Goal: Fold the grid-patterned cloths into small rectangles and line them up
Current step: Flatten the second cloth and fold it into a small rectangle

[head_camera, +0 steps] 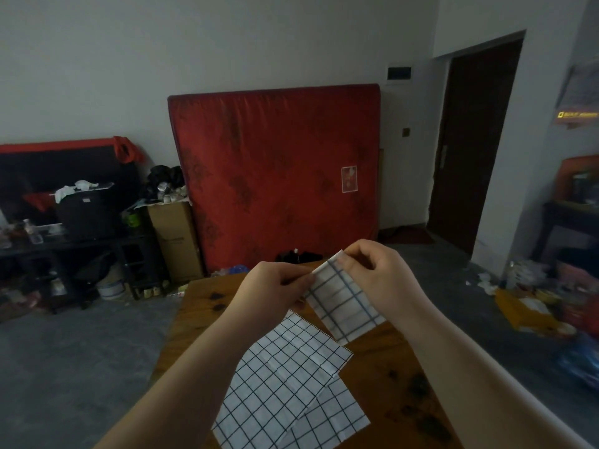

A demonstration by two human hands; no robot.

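A folded white cloth with a blue grid (345,303) hangs in the air above the wooden table (201,315). My left hand (275,281) pinches its upper left corner and my right hand (377,270) pinches its upper right corner. Below it, two white cloths with a black grid lie flat on the table: a larger one (278,380) on top, and another (337,419) partly hidden under it at the near right.
A red mattress (275,176) leans against the far wall behind the table. Cluttered dark shelves (64,222) and a cardboard box (176,241) stand at the left. A dark doorway (476,140) opens at the right, with bags and litter on the floor.
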